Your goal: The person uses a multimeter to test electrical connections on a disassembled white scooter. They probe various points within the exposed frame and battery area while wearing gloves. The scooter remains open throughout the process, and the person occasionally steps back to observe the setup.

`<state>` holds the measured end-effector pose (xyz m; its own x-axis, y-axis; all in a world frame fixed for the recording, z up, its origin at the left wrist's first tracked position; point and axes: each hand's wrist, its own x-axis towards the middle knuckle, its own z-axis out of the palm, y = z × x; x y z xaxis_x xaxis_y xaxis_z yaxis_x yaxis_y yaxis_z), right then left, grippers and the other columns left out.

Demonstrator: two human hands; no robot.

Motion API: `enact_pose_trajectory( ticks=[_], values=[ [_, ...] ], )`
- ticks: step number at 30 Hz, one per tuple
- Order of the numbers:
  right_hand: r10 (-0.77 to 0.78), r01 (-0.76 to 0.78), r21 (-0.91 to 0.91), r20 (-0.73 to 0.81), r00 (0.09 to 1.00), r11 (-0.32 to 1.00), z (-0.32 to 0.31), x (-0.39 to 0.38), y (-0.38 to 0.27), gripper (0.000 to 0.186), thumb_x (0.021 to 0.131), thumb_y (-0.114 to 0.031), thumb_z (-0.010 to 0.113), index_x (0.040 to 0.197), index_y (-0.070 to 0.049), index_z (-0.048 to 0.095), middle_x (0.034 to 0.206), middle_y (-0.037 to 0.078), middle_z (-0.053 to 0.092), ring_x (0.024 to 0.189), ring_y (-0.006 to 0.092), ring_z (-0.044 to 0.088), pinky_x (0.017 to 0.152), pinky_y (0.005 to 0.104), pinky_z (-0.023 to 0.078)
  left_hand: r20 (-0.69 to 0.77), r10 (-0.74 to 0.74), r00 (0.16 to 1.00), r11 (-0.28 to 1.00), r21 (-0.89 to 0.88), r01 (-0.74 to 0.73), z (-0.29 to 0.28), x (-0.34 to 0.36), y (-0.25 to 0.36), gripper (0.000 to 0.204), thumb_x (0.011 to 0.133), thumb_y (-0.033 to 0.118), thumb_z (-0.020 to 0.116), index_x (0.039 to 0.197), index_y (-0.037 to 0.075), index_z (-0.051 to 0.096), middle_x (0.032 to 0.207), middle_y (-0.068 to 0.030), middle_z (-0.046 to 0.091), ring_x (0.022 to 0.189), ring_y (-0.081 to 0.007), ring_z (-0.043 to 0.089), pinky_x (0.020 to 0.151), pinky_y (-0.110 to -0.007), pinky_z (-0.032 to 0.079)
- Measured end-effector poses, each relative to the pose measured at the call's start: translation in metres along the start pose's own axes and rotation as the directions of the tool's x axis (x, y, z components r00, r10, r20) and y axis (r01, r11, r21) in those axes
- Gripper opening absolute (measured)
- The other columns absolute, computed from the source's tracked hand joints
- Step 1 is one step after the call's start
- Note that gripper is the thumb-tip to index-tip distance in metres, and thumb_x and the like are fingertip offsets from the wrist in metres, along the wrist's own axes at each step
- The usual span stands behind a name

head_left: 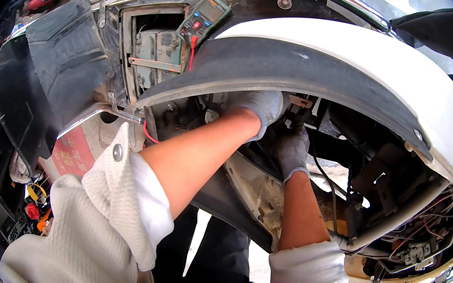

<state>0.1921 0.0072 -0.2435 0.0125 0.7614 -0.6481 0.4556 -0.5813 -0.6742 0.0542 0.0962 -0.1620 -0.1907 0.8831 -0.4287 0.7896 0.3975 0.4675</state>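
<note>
The gloved left hand (260, 108) reaches under the black-rimmed white panel (355, 49); its fingers are hidden, so I cannot tell whether it grasps. The gloved right hand (290, 150) is among dark parts, its grip also unclear. The brown metal bracket (301, 101) is at twelve o'clock from it. From the left hand, a digital multimeter (204, 17) lies at eleven o'clock.

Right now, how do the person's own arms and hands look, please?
The left hand and right hand wear light grey gloves. The beige ribbed sleeves show white cuffs at their ends; the left sleeve has a round metal snap.
</note>
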Motion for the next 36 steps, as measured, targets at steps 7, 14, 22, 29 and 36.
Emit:
enact_pose_trajectory(
  ticks=[7, 14, 22, 29, 36],
  values=[
    [0.12, -0.232, 0.821, 0.199, 0.973, 0.522, 0.01, 0.006, 0.007, 0.034, 0.078, -0.012, 0.064, 0.109, -0.008, 0.051, 0.1, 0.004, 0.061, 0.092, 0.014, 0.056, 0.08, 0.0257, 0.047, 0.006, 0.031, 1.0, 1.0, 0.004, -0.031, 0.005, -0.007, 0.01, 0.04, 0.088, 0.04, 0.043, 0.11, 0.009, 0.059, 0.119, -0.0129, 0.056, 0.107, -0.029, 0.052, 0.092, -0.037, 0.041],
    [-0.115, 0.106, 0.06, 0.174, 0.978, 0.993, -0.006, 0.01, 0.031, 0.044, 0.082, -0.031, 0.06, 0.12, -0.011, 0.05, 0.122, 0.005, 0.054, 0.113, 0.0185, 0.051, 0.096, 0.0287, 0.039, 0.394, -0.123, 0.911, 0.987, -0.05, 0.155, -0.001, -0.011, 0.016, 0.053, 0.092, 0.045, 0.033, 0.131, 0.011, 0.045, 0.141, -0.0069, 0.039, 0.128, -0.0264, 0.036, 0.106, -0.036, 0.028],
    [-0.105, 0.109, -0.013, 0.158, 0.982, 0.994, -0.01, 0.005, 0.014, 0.044, 0.085, -0.03, 0.057, 0.123, -0.011, 0.05, 0.126, 0.005, 0.052, 0.116, 0.0196, 0.049, 0.097, 0.0294, 0.038, 0.304, -0.136, 0.943, 0.969, -0.157, 0.191, -0.004, -0.013, 0.012, 0.053, 0.091, 0.045, 0.033, 0.131, 0.012, 0.045, 0.141, -0.0069, 0.038, 0.128, -0.0265, 0.036, 0.106, -0.037, 0.028],
    [-0.055, 0.023, 0.202, 0.151, 0.987, 0.979, -0.003, 0.012, 0.027, 0.039, 0.083, -0.02, 0.06, 0.118, -0.007, 0.051, 0.117, 0.007, 0.057, 0.11, 0.0225, 0.052, 0.094, 0.0287, 0.04, 0.38, -0.138, 0.915, 0.981, -0.075, 0.179, -0.01, -0.009, 0.016, 0.051, 0.091, 0.044, 0.035, 0.128, 0.011, 0.048, 0.139, -0.0075, 0.041, 0.126, -0.0267, 0.038, 0.105, -0.036, 0.029],
    [-0.037, 0.022, 0.11, 0.132, 0.991, 0.994, -0.002, 0.012, 0.03, 0.041, 0.088, -0.027, 0.052, 0.123, -0.005, 0.048, 0.123, 0.009, 0.054, 0.114, 0.0229, 0.05, 0.098, 0.0327, 0.037, 0.273, -0.122, 0.954, 0.976, -0.142, 0.166, 0.009, -0.011, 0.006, 0.05, 0.091, 0.044, 0.034, 0.128, 0.012, 0.048, 0.139, -0.0072, 0.041, 0.126, -0.0266, 0.038, 0.105, -0.037, 0.028]
  ],
)
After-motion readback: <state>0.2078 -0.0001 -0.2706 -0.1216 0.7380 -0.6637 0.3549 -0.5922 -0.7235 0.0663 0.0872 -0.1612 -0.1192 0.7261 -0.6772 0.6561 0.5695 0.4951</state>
